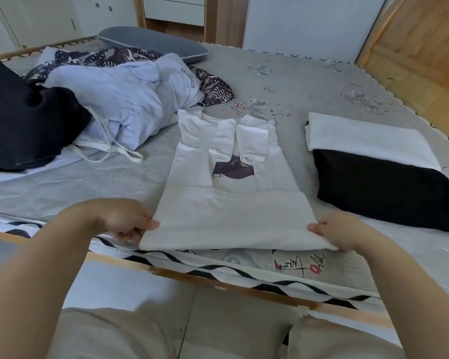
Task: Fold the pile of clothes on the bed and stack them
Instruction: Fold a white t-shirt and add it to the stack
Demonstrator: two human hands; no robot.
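A white T-shirt (pixel 231 203) with a dark purple print lies in front of me on the bed, its sides and sleeves folded inward. My left hand (pixel 130 221) pinches its near left corner and my right hand (pixel 335 233) pinches its near right corner, with the hem lifted slightly off the mattress. To the right sits a stack: a folded white garment (pixel 368 141) on top of a folded black garment (pixel 384 193). At the left lies the unfolded pile: a black garment (pixel 21 117), a pale blue garment (pixel 125 99) with white straps, and a dark patterned cloth (pixel 213 86).
The grey patterned bed sheet (pixel 309 86) covers the mattress. A grey pillow (pixel 153 44) lies at the far edge. The wooden bed frame (pixel 218 283) runs along the near side, by my legs. White cabinets and a wooden door stand behind the bed.
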